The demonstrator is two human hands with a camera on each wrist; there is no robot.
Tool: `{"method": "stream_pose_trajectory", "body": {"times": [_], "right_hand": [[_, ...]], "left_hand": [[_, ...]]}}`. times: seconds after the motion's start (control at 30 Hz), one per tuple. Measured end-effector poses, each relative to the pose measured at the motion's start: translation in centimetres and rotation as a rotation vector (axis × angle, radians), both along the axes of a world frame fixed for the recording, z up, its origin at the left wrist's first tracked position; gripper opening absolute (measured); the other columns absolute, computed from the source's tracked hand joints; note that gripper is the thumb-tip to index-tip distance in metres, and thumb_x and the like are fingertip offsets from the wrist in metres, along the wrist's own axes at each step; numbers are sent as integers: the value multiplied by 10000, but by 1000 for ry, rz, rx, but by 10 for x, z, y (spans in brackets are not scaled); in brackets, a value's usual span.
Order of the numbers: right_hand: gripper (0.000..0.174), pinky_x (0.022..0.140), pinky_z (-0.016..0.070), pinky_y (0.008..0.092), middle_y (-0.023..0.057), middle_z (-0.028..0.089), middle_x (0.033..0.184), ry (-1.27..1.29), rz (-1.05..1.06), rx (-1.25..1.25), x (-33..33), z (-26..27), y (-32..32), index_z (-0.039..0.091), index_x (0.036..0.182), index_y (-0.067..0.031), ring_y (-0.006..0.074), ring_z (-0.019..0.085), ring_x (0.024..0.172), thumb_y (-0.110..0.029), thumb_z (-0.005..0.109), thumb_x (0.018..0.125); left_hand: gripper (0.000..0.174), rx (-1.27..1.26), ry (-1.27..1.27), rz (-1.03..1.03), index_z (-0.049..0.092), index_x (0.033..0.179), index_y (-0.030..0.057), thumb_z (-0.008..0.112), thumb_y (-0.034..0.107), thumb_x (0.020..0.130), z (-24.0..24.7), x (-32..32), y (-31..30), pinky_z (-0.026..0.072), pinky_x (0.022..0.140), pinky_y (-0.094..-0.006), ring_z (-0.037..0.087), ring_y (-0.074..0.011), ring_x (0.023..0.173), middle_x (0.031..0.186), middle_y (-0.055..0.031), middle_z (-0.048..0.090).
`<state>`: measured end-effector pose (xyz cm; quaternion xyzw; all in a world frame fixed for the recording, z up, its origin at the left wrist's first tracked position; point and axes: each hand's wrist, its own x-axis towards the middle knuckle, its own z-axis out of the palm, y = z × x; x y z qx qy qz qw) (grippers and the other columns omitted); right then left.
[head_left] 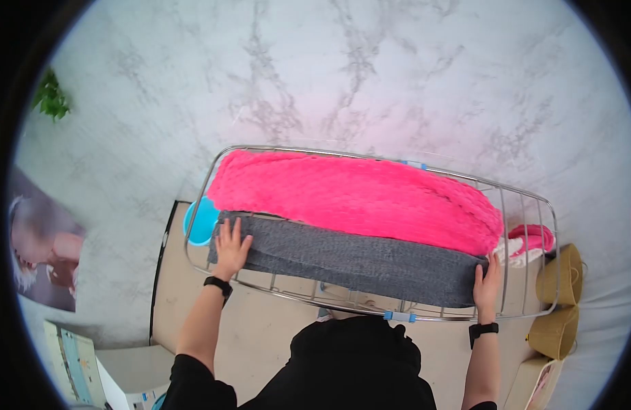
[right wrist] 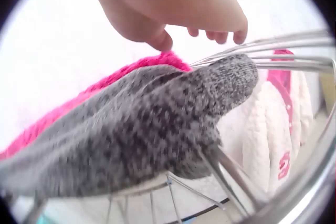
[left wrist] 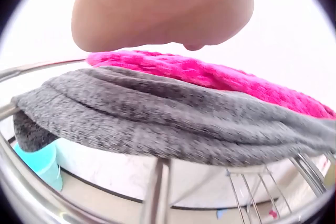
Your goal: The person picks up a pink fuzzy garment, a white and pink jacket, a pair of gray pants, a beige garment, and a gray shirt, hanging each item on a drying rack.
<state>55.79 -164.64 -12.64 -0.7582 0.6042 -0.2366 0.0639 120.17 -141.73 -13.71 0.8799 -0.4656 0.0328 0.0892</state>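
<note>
A long grey cloth (head_left: 349, 263) lies draped over the near bars of a metal drying rack (head_left: 544, 314). Behind it, a bright pink plush cloth (head_left: 356, 198) is spread along the same rack. In the head view my left hand (head_left: 231, 251) is over the grey cloth's left end, its fingers spread apart. At the other end my right hand (head_left: 488, 287) lies along the edge with extended fingers. The right wrist view shows that hand's relaxed fingers (right wrist: 240, 36) above the folded end of the grey cloth. Neither hand grips anything.
A light-blue bucket (head_left: 201, 222) stands behind the rack's left end. White and pink clothing (head_left: 534, 240) hangs at its right end. Woven baskets (head_left: 560, 277) line the right side. A white cabinet (head_left: 134, 369) is at the lower left, and a marbled wall (head_left: 315, 75) rises behind.
</note>
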Motion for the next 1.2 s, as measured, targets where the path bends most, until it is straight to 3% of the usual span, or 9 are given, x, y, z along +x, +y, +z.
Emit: {"method": "stream_pose_trajectory", "body": {"times": [0.13,0.37,0.43,0.5,0.73,0.83,0.9,1.1,1.2], "right_hand": [[609,1135,240,423,258,269,1484,-135,76,231,-11,-32,-6,234,1465,-5,404,268,1379,-195,503,953],[615,1139,228,426,249,232,1499,-202,102,294,-19,-37,-9,193,1474,0,409,249,1382,-159,493,961],[648,1135,230,438,258,223,1499,-178,95,256,-8,-29,-5,189,1478,-6,417,255,1373,-163,522,945],[688,1128,229,456,267,220,1498,96,-40,160,10,-14,6,208,1476,-11,421,265,1365,-159,571,911],[723,1125,217,477,259,244,1491,-55,86,-10,119,28,62,277,1453,-8,423,248,1371,-133,643,841],[688,1130,211,472,255,249,1485,-100,117,22,158,25,95,308,1431,-5,415,239,1378,-131,644,844],[669,1119,236,474,261,258,1472,-142,132,50,177,34,124,329,1413,-2,424,259,1361,-126,651,840],[630,1070,311,486,271,310,1417,-181,-192,65,132,37,221,386,1359,-7,441,323,1298,-124,678,812],[605,1069,317,486,265,316,1409,-218,-442,47,81,23,290,404,1335,-11,438,327,1293,-124,673,805]], "left_hand": [[723,131,92,24,262,1486,119,533,454,906,0,-15,12,168,1110,-589,196,-408,1410,1526,-232,209],[795,240,114,-87,212,1501,105,576,436,878,3,-60,27,180,1107,-592,176,-441,1409,1536,-251,156],[789,143,175,-49,211,1503,109,580,417,877,4,-63,27,181,1109,-587,175,-446,1408,1537,-254,149],[757,113,211,-29,221,1499,113,577,379,886,10,-68,33,186,1110,-582,178,-443,1408,1538,-246,154],[623,-53,328,-391,348,1439,103,578,289,891,70,-89,36,223,1106,-551,263,-410,1379,1500,-203,270],[532,-138,466,-625,438,1369,92,592,215,875,80,-97,35,312,1068,-499,397,-375,1295,1401,-179,418],[436,-194,646,-684,511,1287,71,590,148,865,79,-107,32,406,985,-443,534,-338,1144,1213,-150,573],[328,68,1041,-940,577,1180,60,575,115,857,63,-174,28,511,765,-392,648,-291,873,960,-118,664],[305,214,1018,-1167,585,1156,66,563,142,862,49,-215,32,518,735,-385,652,-289,853,940,-118,664]]}}
